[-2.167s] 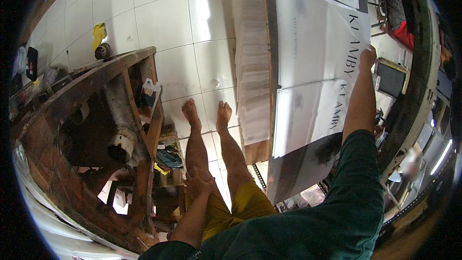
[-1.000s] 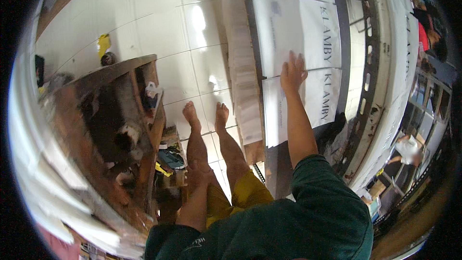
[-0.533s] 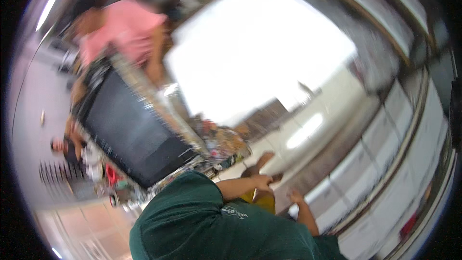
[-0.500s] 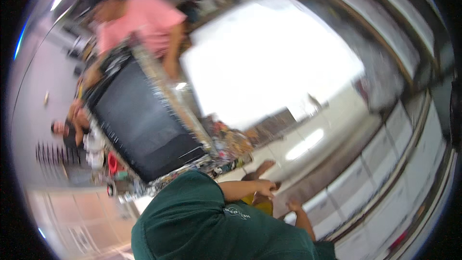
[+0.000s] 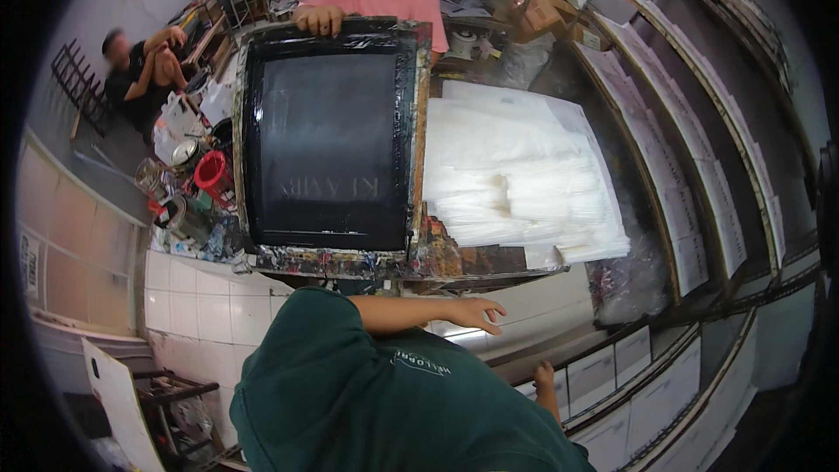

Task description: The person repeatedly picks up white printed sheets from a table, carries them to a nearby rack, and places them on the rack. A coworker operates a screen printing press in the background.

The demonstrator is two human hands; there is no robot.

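My left hand (image 5: 476, 315) hangs in the air in front of the worktable, fingers apart with nothing in them. Lower and to the right, my right hand (image 5: 544, 376) is near white sheets on the low rack; its fingers are too small and turned away to read. Ahead of me on the table lies a screen-printing frame (image 5: 336, 114) with a dark mesh and a taped, ink-stained border. A co-worker's hand (image 5: 320, 20) rests on its far edge. Right of the frame is a spread pile of thin white translucent sheets or bags (image 5: 533, 170).
Racks of printed white sheets (image 5: 669, 183) stand along the right. A red bucket (image 5: 212, 173) and ink cans (image 5: 186, 218) crowd the table's left. Another person (image 5: 144, 79) sits at the far left. A dark metal stand (image 5: 179, 402) is at lower left.
My view has swung round and levelled, so the frame now looks upright. My left hand has its fingers more spread. The co-worker's hand now shows on the frame's far edge.
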